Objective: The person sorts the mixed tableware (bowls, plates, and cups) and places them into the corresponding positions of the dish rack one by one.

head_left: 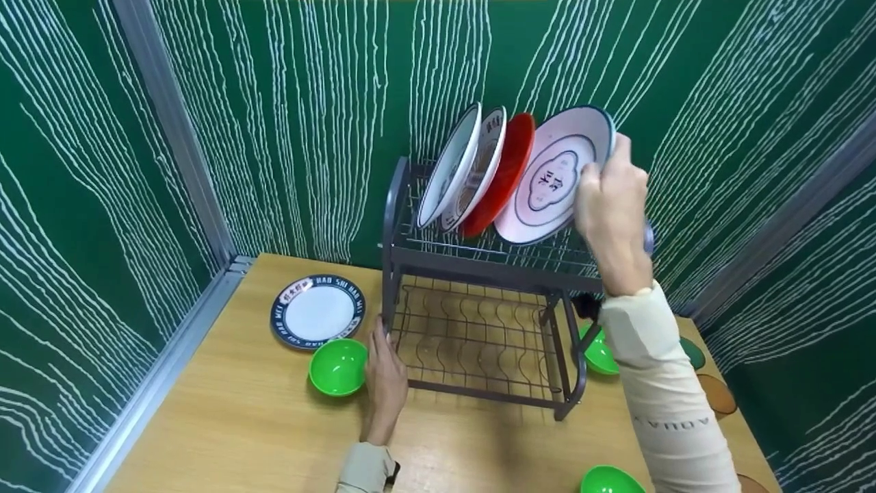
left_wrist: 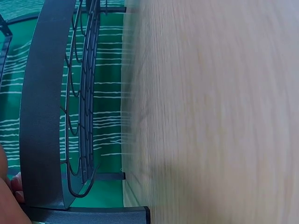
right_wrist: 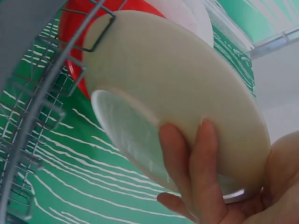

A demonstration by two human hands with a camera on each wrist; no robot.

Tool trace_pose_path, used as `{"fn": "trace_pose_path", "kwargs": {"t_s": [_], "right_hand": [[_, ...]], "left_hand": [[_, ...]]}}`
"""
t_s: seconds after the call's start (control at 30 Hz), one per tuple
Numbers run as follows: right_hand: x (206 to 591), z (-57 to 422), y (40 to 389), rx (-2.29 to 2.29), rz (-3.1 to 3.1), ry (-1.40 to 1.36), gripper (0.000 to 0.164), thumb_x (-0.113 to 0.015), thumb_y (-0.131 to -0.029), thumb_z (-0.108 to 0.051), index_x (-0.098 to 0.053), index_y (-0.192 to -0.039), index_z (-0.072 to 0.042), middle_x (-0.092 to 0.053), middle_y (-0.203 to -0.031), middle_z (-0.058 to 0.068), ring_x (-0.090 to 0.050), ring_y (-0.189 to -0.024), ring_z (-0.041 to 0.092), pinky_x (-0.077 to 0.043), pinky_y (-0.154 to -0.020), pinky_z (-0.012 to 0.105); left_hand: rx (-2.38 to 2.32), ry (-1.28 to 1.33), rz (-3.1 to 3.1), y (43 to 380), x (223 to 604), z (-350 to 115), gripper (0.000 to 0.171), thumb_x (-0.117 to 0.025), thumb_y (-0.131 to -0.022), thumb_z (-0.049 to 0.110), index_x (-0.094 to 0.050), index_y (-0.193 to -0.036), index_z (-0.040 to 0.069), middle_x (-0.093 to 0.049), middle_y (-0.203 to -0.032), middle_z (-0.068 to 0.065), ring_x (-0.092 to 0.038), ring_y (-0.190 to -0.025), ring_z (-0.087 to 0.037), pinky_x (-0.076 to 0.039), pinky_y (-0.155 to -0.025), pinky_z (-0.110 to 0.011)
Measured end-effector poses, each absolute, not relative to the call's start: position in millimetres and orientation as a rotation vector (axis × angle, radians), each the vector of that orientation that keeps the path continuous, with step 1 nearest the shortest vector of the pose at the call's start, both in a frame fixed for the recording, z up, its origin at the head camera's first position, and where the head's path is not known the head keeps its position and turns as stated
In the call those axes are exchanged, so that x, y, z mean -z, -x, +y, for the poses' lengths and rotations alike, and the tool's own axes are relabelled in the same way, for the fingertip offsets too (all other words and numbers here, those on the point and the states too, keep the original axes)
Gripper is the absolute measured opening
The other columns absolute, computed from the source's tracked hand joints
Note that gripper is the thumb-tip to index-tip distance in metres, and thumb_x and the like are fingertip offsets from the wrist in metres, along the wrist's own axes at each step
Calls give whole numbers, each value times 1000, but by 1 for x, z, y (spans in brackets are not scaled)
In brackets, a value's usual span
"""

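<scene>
My right hand (head_left: pixel 612 205) pinches the rim of a white plate (head_left: pixel 558 174) with a dark blue edge and printed centre. In the right wrist view, two fingertips press its pale underside (right_wrist: pixel 187 79). The plate leans at the upper tier of a dark metal dish rack (head_left: pixel 506 270), its lower edge at the wires. To its left a red plate (head_left: pixel 503 178) and two white plates stand on edge in that tier. My left hand (head_left: pixel 387 376) holds the rack's left front side low down; its fingertips (left_wrist: pixel 17 184) show behind the dark bar in the left wrist view.
A blue-rimmed plate (head_left: pixel 318 311) lies flat on the wooden table (head_left: pixel 233 411), with a green bowl (head_left: pixel 339 368) close by its lower edge. More green bowls (head_left: pixel 602 352) and brown round dishes (head_left: pixel 717 395) sit to the right. Green patterned panels (head_left: pixel 328 137) stand behind the rack.
</scene>
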State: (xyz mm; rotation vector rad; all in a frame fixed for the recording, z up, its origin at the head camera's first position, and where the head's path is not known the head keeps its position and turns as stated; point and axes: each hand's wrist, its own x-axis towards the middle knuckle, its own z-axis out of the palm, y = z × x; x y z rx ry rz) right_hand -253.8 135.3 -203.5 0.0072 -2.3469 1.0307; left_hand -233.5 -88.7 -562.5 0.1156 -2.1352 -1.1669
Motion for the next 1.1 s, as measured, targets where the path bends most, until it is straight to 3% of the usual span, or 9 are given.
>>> {"fn": "trace_pose_path", "kwargs": {"t_s": [0.23,0.43,0.57,0.77,1.1], "right_hand": [[195,114,264,-904,-2489,37,43,-28,-98,-15,-33,-139,-7,-58,-121,19,-65,-78,24,-54,-52,27],[197,101,275,-847,-2543,28,42,-27,-98,-18,-34,-138,-6,-55,-126,17,-65,-96,29,-57,-68,35],[203,96,277,-852,-2546,4,43,-30,-99,-21,-33,-140,-7,-52,-129,17,-64,-103,30,-56,-75,40],[207,94,280,-853,-2541,13,44,-34,-99,-24,-32,-141,-9,-50,-132,16,-63,-105,29,-55,-78,40],[217,96,290,-864,-2541,38,46,-34,-99,-26,-29,-142,-11,-51,-131,13,-65,-101,26,-56,-76,36]], "left_hand": [[1208,-133,-2162,232,564,-90,42,-39,-102,11,-35,-144,9,-54,-124,-13,-62,-93,-24,-55,-72,-34],[1178,-125,-2148,233,564,-90,43,-41,-101,7,-35,-143,7,-54,-123,-15,-61,-93,-26,-55,-72,-34],[1150,-105,-2150,232,563,-90,42,-40,-101,7,-35,-144,6,-54,-120,-16,-61,-86,-23,-54,-64,-31],[1145,-90,-2144,232,560,-90,44,-41,-101,6,-34,-144,7,-54,-119,-14,-61,-80,-21,-53,-60,-24],[1138,-105,-2136,232,562,-90,45,-44,-100,5,-36,-144,7,-56,-114,-14,-61,-77,-20,-53,-58,-24]]}}
